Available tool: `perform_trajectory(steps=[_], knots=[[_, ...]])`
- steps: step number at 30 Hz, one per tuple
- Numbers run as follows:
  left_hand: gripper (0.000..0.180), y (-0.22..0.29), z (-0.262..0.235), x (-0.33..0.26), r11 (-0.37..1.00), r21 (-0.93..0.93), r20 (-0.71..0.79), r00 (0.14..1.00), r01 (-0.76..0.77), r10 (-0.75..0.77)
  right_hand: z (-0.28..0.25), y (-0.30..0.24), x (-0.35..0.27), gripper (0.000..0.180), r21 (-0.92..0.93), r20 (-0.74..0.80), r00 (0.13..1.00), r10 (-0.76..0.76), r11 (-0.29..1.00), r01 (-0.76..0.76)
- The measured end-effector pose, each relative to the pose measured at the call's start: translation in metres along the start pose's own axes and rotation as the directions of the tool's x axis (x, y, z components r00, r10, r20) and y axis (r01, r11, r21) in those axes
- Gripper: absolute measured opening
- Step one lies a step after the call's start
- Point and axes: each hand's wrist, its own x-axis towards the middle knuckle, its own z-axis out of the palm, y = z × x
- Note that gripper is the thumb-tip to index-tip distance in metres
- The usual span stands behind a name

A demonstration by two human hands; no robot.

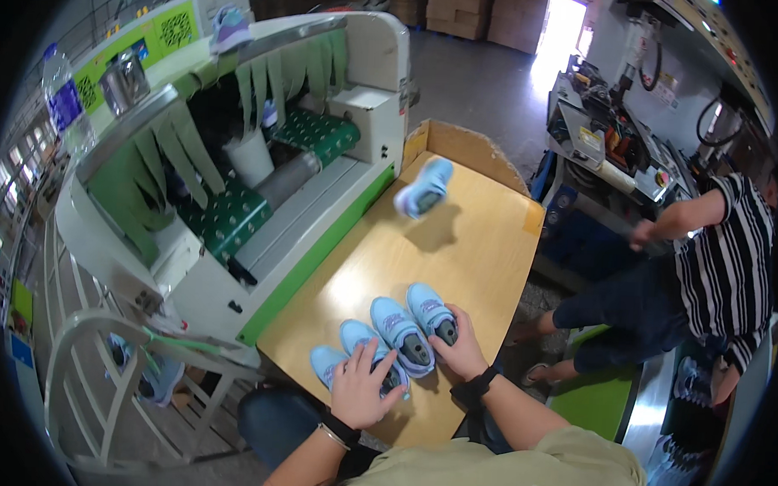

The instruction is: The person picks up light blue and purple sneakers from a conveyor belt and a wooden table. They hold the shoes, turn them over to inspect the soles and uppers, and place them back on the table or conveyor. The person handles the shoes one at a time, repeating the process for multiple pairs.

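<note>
A row of several light blue shoes (401, 332) sits side by side on the near part of a wooden tabletop (336, 297), toes pointing away from me. My left hand (362, 392) lies over the left end of the row, its fingers spread across two shoes and touching them. Part of the leftmost shoe (326, 361) is covered by that hand. At the right end, my right hand (465, 348) grips the rightmost shoe (427, 304) around its heel and opening. Farther off, another light blue shoe (425, 189) is blurred and tilted above the tabletop, its shadow beside it.
Left of the table runs a white machine (382, 71) with hanging green strips and a green conveyor belt (324, 134). A low cardboard wall (474, 147) edges the table's far end. To the right, a co-worker in a striped shirt (727, 246) stands at another machine, near more shoes (688, 382).
</note>
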Motion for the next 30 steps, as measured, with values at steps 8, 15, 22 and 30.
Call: perform_trajectory(steps=[8,15,22,30], knots=[[0.065,0.001,-0.002,0.001,0.999,-0.033,-0.001,1.0,0.012,-0.012,0.002,0.011,-0.002,0.071,0.053,0.005,1.0,0.027,0.998,-0.027],[0.064,0.003,-0.005,0.003,0.999,-0.037,-0.002,1.0,0.018,-0.018,-0.001,0.003,0.0,0.07,0.044,0.007,0.999,0.044,0.998,-0.044],[0.063,0.003,-0.004,0.003,0.999,-0.042,-0.004,1.0,0.018,-0.019,-0.002,0.002,-0.002,0.069,0.03,-0.002,0.999,0.032,0.999,-0.032],[0.063,0.001,-0.006,0.003,0.995,-0.095,0.01,1.0,0.029,-0.028,0.005,-0.007,-0.001,0.066,-0.006,-0.05,0.999,0.007,1.0,-0.007]])
